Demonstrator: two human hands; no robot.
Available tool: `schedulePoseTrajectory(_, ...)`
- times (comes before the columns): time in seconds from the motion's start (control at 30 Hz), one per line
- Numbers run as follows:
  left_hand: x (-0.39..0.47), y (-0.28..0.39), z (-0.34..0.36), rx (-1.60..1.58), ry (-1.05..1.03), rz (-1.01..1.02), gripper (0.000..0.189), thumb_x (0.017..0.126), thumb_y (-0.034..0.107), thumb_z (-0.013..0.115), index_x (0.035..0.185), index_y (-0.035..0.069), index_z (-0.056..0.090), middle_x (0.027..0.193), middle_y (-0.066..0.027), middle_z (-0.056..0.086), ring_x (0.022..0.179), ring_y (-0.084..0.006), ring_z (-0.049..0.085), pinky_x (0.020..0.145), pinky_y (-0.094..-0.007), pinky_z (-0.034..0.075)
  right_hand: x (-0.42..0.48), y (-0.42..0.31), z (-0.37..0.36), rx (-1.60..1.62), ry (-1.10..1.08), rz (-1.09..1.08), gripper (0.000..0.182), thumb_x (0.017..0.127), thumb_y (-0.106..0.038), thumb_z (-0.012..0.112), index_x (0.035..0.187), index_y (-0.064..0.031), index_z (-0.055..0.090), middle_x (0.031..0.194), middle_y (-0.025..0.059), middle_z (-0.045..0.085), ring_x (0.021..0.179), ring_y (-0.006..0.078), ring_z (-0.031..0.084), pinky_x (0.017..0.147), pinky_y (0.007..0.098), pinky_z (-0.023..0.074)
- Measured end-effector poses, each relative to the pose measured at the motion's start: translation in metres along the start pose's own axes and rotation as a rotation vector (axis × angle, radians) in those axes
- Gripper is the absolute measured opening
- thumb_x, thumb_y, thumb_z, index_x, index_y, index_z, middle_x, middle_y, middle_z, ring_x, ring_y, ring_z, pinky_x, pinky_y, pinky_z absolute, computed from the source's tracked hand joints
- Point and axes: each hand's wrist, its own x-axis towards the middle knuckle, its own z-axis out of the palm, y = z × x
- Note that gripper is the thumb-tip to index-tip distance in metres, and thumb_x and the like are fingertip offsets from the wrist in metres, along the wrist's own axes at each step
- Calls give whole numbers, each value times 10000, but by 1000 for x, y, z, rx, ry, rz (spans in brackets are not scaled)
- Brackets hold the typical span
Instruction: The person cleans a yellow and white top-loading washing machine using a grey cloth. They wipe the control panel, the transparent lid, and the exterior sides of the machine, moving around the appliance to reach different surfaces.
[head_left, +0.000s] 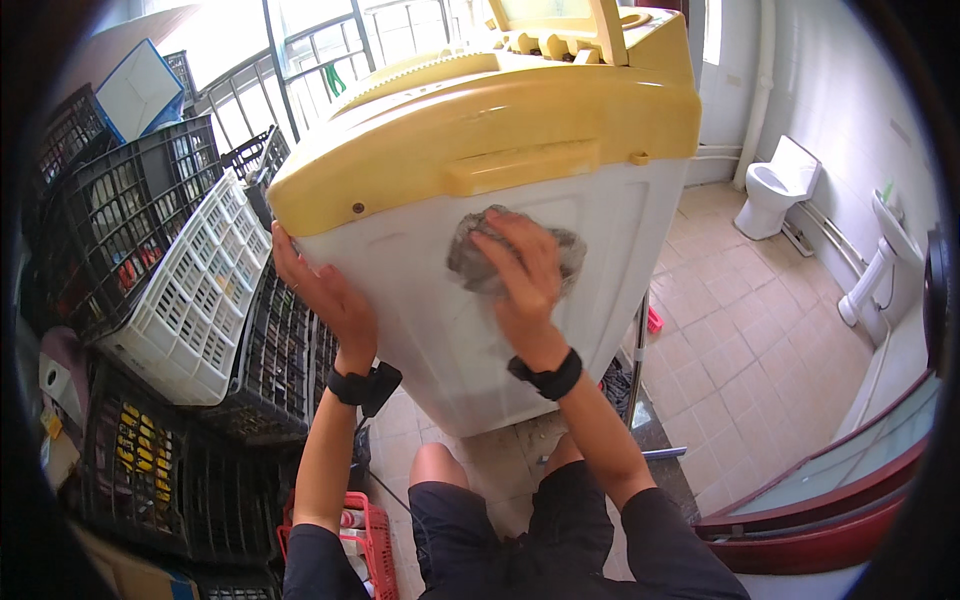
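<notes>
Before me stands a twin-tub style washing machine with a white body (420, 337) and a yellow top (525, 112). A yellow lid (544, 11) is raised at its far side. My right hand (525, 262) presses a crumpled grey cloth (472, 259) flat against the white side panel, below the moulded yellow handle. Part of the cloth spreads out beyond the back of that hand. Along the panel's left edge rests my left hand (330, 304), fingers against the corner and holding nothing. Each wrist wears a black band.
Stacked black plastic crates (142, 217) and a white crate (199, 292) crowd the left. A red basket (379, 547) with bottles sits on the floor by my left leg. To the right are a metal pole (640, 352), a toilet (772, 191), a pedestal sink (885, 255) and a red-framed door (825, 495).
</notes>
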Motion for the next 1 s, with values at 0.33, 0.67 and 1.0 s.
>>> schedulePoseTrajectory(0.33, 2, 2, 1, 51, -4, 64, 559, 1032, 306, 290, 1448, -66, 259, 1480, -239, 301, 1380, -372, 288, 1126, -461, 217, -7, 4, 13, -47, 99, 114, 619, 550, 160, 520, 1099, -67, 693, 1164, 153, 550, 1135, 336, 528, 950, 409, 432)
schedulePoseTrajectory(0.67, 3, -1, -1, 48, -19, 32, 631, 1034, 434, 263, 1470, -22, 255, 1482, -192, 299, 1370, -314, 304, 1081, -441, 288, 69, 28, -53, -41, 193, 208, 552, 587, 173, 441, 1064, -19, 639, 1124, 160, 597, 1092, 328, 557, 948, 370, 444)
schedulePoseTrajectory(1.0, 2, -7, 2, -57, 27, -4, 563, 1038, 330, 270, 1453, -49, 267, 1479, -206, 315, 1377, -337, 299, 1119, -435, 226, 87, -2, -17, 17, -112, -101, 492, 556, 135, 457, 996, -38, 590, 990, 148, 595, 1011, 365, 554, 870, 426, 454)
